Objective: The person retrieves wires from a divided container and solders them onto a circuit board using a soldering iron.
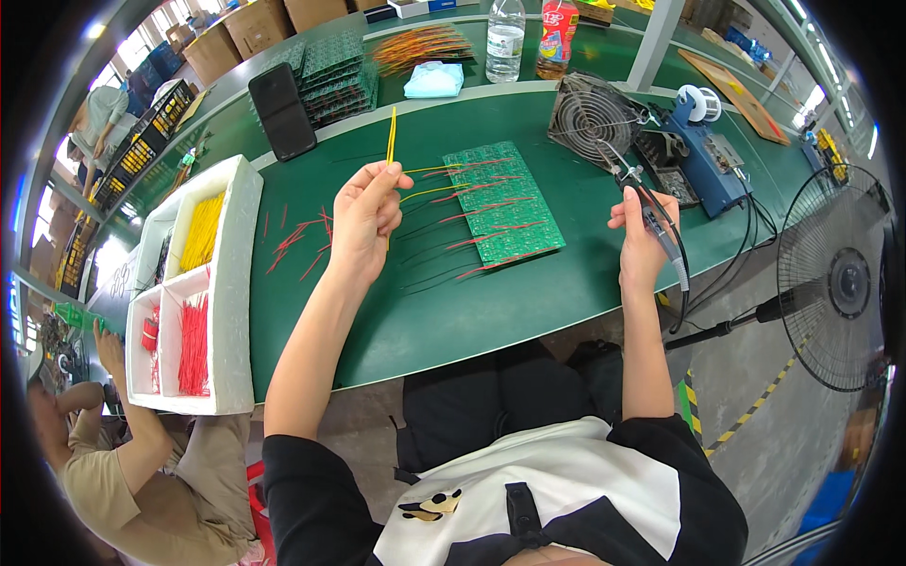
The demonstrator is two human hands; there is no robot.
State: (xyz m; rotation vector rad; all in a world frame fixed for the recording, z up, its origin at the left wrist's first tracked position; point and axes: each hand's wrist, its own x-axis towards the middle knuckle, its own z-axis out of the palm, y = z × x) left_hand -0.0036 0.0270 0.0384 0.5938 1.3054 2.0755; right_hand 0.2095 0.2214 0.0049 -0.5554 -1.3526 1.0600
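Observation:
My left hand is raised over the green table, thumb and fingers pinching several thin yellow wires that point upward. My right hand grips a soldering iron with a black cable, its tip up near the small metal-grilled fan. Between my hands lies a green circuit board panel. Several red wires stick out along its rows, and a couple of yellow wires jut from its upper left edge, close to my left fingers.
Left stands a white foam box holding yellow and red wires; loose red wires lie beside it. A phone, stacked boards, two bottles and a blue soldering station stand further back. A co-worker sits left, a large fan right.

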